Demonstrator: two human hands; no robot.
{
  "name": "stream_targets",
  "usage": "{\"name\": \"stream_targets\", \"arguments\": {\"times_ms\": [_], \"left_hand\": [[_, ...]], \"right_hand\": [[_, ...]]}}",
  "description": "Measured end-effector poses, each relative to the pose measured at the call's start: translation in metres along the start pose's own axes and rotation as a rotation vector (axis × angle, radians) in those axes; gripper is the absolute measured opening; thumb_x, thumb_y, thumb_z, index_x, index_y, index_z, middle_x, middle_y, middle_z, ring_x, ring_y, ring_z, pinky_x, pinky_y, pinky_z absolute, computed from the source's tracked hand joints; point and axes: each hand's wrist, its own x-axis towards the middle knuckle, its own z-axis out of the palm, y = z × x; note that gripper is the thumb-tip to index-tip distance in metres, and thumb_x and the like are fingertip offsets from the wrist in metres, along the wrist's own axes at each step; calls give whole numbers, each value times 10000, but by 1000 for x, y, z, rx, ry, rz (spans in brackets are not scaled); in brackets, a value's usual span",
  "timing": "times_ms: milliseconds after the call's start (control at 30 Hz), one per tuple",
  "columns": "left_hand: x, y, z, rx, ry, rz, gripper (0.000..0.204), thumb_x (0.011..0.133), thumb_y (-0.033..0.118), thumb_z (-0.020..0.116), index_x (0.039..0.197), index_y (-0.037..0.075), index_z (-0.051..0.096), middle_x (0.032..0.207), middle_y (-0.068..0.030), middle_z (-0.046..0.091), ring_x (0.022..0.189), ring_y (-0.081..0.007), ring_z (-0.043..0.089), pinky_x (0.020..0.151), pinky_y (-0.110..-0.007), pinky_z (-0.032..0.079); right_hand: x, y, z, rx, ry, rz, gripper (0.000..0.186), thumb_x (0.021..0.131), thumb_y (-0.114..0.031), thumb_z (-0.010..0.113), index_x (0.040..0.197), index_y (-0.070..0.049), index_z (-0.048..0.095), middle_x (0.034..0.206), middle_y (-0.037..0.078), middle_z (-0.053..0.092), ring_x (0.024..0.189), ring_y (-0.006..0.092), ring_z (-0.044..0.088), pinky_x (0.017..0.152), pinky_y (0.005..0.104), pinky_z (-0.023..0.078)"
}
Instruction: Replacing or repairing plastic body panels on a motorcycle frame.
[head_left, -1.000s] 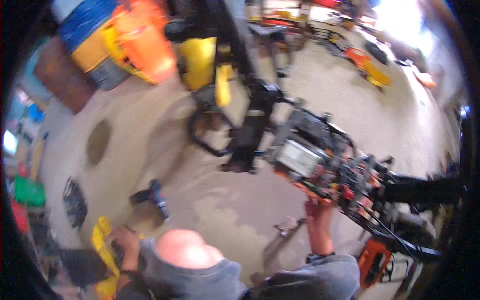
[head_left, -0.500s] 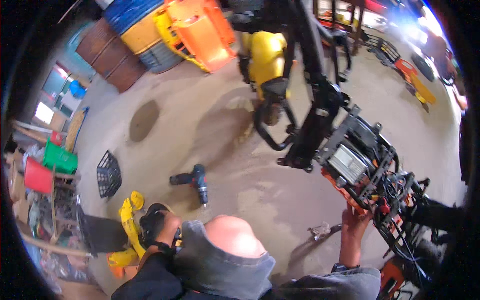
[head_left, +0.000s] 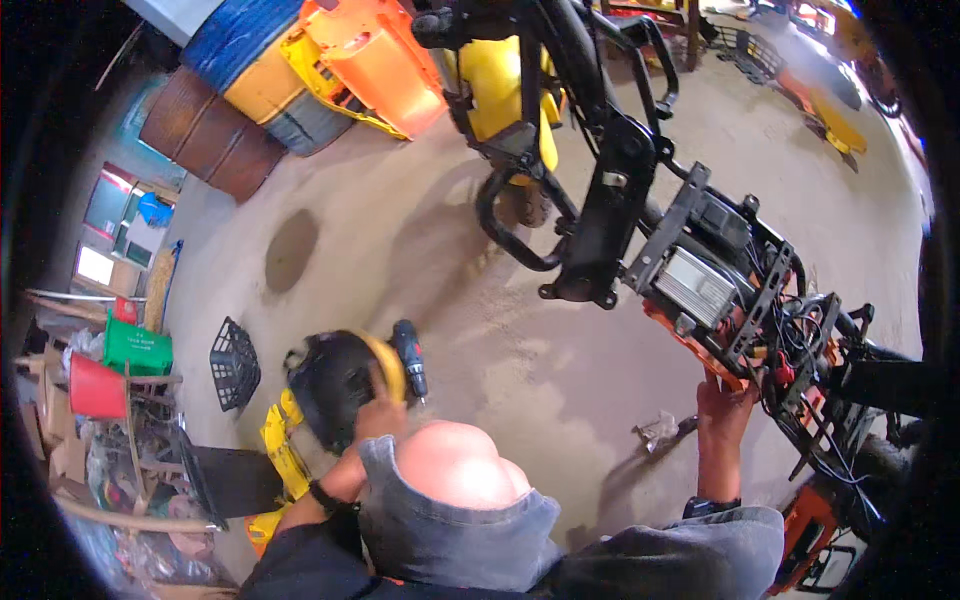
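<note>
My left hand (head_left: 380, 412) grips a rounded black shell with a yellow rim (head_left: 335, 385), its dark side toward me. Behind its yellow edge a cordless drill (head_left: 408, 355) lies on the floor. Yellow plastic parts (head_left: 283, 445) lie beside the shell, partly covered by it. On the right, my right hand (head_left: 726, 412) reaches up to an orange-red panel (head_left: 690, 345) on the underside of a stripped black vehicle frame (head_left: 610, 225). Its fingers are wrapped around the panel's edge, with the tips partly hidden. A silver finned box (head_left: 695, 285) and loose wiring (head_left: 785, 375) sit on the frame above that hand.
A black plastic basket (head_left: 235, 362) stands on the floor at left. Green (head_left: 138, 350) and red buckets (head_left: 97, 388) sit among clutter there. Rusty (head_left: 205, 135) and blue-yellow drums (head_left: 270, 80) and orange panels (head_left: 385, 70) are at the back. A small crumpled piece (head_left: 660, 430) lies near my right hand.
My left hand has raised the black shell and moved it rightward from beside the yellow parts; its yellow rim now shows. My right hand keeps its place on the panel. The view has shifted slightly.
</note>
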Motion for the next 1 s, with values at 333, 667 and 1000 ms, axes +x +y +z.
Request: {"name": "stream_targets", "arguments": {"times_ms": [333,667,1000], "left_hand": [[62,118,25,185,-93,550,890,695,43,551,1403,-72,23,894,-283,617,629,-350,650,538,-433,534],[63,157,89,378,173,795,750,752,51,506,1426,33,177,1181,-208,557,834,-300,640,573,-376,548],[74,166,33,35,-392,721,525,833,286,536,1295,57,439,968,-212,624,825,-350,630,707,-432,517]], "right_hand": [[1,8,-10,-134,35,-2,384,883,-430,512,1178,-184,497,1064,-7,573,1010,202,566,577,244,424],[-4,4,2,-173,14,-32,364,896,-416,488,1152,-162,533,1173,28,560,1161,266,494,573,241,407],[2,3,-9,-130,88,-8,358,894,-440,498,1139,-180,529,1119,23,584,1110,247,532,595,251,445]]}}
